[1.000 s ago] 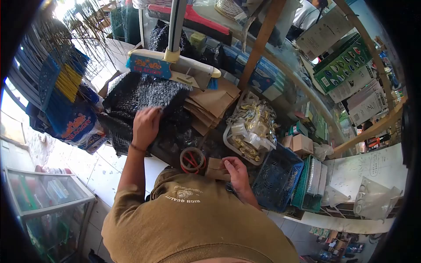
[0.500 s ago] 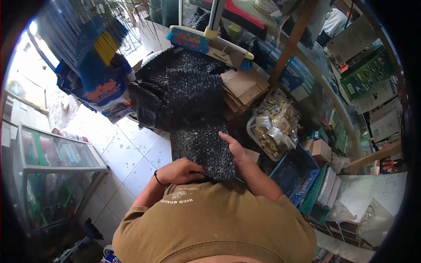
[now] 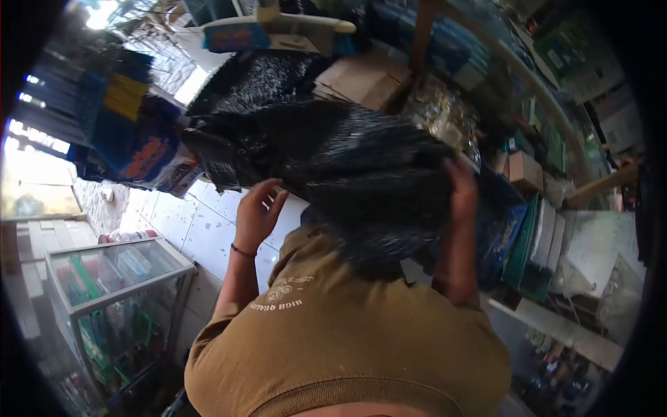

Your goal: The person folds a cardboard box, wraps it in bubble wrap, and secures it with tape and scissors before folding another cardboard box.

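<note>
A wide piece of black bubble wrap (image 3: 361, 167) spreads in front of my body, raised and blurred by motion, its lower end hanging near my shirt. At its right edge is my right hand (image 3: 462, 194), the fingers curled over the plastic and gripping it. My left hand (image 3: 257, 215) is beside the lower left edge of the wrap, thumb and fingers apart and curved, with nothing held. More of the black wrap lies bunched behind, below the broom head.
A broom head (image 3: 278, 35) and flat cardboard pieces (image 3: 365, 76) lie beyond the wrap. Packaged brooms (image 3: 149, 149) hang at left, above a glass display case (image 3: 128, 267). On the right are a bin of gold-and-clear packets (image 3: 448, 118), a blue crate (image 3: 497, 222) and a small box (image 3: 524, 170).
The wrap has swung up and right, from a narrow folded strip to a broad sheet. My right hand moved right and up with it; my left hand came off it, leftward and up.
</note>
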`<state>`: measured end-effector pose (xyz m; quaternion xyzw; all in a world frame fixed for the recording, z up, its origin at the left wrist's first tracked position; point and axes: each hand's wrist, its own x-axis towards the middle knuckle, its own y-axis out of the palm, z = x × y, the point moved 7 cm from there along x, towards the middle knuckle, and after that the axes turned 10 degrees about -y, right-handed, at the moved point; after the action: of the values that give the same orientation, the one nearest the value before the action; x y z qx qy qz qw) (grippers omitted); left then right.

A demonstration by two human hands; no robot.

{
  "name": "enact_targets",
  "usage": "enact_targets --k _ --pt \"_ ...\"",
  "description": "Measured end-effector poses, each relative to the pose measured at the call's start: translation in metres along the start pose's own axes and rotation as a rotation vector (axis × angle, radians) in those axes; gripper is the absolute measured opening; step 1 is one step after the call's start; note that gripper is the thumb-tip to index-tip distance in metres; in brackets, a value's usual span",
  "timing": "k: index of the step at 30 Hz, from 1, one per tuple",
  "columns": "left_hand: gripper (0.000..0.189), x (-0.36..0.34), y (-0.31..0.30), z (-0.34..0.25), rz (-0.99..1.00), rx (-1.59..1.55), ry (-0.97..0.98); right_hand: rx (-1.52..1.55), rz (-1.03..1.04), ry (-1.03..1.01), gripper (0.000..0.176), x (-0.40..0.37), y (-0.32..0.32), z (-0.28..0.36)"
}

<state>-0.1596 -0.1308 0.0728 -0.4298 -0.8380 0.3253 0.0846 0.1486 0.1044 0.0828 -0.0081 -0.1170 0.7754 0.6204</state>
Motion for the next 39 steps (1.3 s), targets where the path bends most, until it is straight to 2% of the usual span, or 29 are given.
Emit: enact_targets --k 1,2,4,5,7,8,10,11,12,13,14,15,16,17,19,20,22,23,24,25,30,32,36,37,39 --pt "0.032 0.006 0.004 -0.002 -0.048 0.187 0.038 0.245 -0.034 0.004 0.035 -0.011 -0.019 0.030" --pt "0.032 0.011 0.014 0.000 -0.025 0.187 0.039 0.287 -0.098 -0.044 0.033 -0.015 -0.052 0.019" --pt "0.039 0.015 0.040 -0.002 0.064 0.133 0.184 0.495 -0.263 -0.001 0.031 -0.033 -0.092 0.027" --pt "0.049 0.018 0.056 0.005 0.149 0.102 0.185 0.449 -0.314 -0.012 0.031 -0.042 -0.118 0.025" --pt "0.064 0.019 0.074 0.000 0.112 0.175 0.276 0.452 -0.403 -0.040 0.033 -0.062 -0.140 0.036" --pt "0.064 0.020 0.083 -0.003 0.120 0.175 0.284 0.477 -0.440 -0.068 0.033 -0.068 -0.147 0.038" --pt "0.087 0.023 0.096 -0.008 0.065 0.288 0.244 0.499 -0.490 -0.101 0.032 -0.075 -0.165 0.033" --pt "0.087 0.022 0.104 -0.014 0.072 0.287 0.256 0.318 -0.591 -0.142 0.033 -0.081 -0.183 0.026" --pt "0.095 0.025 0.108 -0.013 0.039 0.288 0.145 0.134 -0.686 -0.182 0.033 -0.087 -0.195 0.025" --pt "0.103 0.027 0.110 -0.009 0.006 0.288 0.032 0.129 -0.695 -0.186 0.033 -0.091 -0.200 0.019" --pt "0.103 0.027 0.119 -0.004 0.010 0.285 0.038 -0.059 -0.680 -0.237 0.033 -0.095 -0.204 0.022" --pt "0.103 0.029 0.124 0.014 -0.086 0.109 -0.046 -0.248 -0.657 -0.288 0.034 -0.098 -0.205 0.025" --pt "0.104 0.029 0.127 0.028 -0.183 -0.069 -0.130 -0.466 -0.571 -0.458 0.035 -0.101 -0.203 0.033" --pt "0.104 0.029 0.132 0.037 -0.185 -0.077 -0.128 -0.469 -0.572 -0.466 0.035 -0.104 -0.209 0.030" --pt "0.100 0.017 0.153 0.089 0.039 -0.263 -0.652 -0.152 -0.671 -0.284 0.036 -0.106 -0.209 0.026" --pt "0.100 0.017 0.156 0.097 0.036 -0.256 -0.655 -0.110 -0.682 -0.233 0.036 -0.108 -0.216 0.017" --pt "0.089 0.005 0.167 0.109 0.243 -0.316 -0.856 -0.103 -0.738 -0.198 0.037 -0.109 -0.209 0.022" --pt "0.089 0.002 0.165 0.108 0.235 -0.315 -0.859 -0.103 -0.793 -0.175 0.038 -0.108 -0.209 0.022" --pt "0.080 -0.006 0.166 0.082 0.342 -0.535 -0.910 -0.231 -0.797 -0.194 0.037 -0.109 -0.211 0.021" --pt "0.070 -0.012 0.170 0.064 0.450 -0.757 -0.950 -0.225 -0.793 -0.193 0.037 -0.109 -0.214 0.015" --pt "0.056 -0.007 0.180 0.077 0.420 -0.679 -0.909 -0.072 -0.670 -0.195 0.032 -0.093 -0.218 0.003" --pt "0.045 0.001 0.175 0.075 0.440 -0.870 -0.963 -0.061 -0.693 -0.166 0.033 -0.090 -0.217 -0.003" --pt "0.035 0.021 0.155 0.062 0.320 -0.759 -0.999 -0.113 -0.793 -0.079 0.032 -0.086 -0.198 0.014" --pt "0.035 0.023 0.155 0.070 0.308 -0.757 -1.000 -0.104 -0.787 -0.075 0.032 -0.088 -0.204 0.002" --pt "0.032 0.032 0.158 0.079 0.395 -0.379 -0.858 -0.552 -0.595 -0.324 0.031 -0.088 -0.209 0.002"
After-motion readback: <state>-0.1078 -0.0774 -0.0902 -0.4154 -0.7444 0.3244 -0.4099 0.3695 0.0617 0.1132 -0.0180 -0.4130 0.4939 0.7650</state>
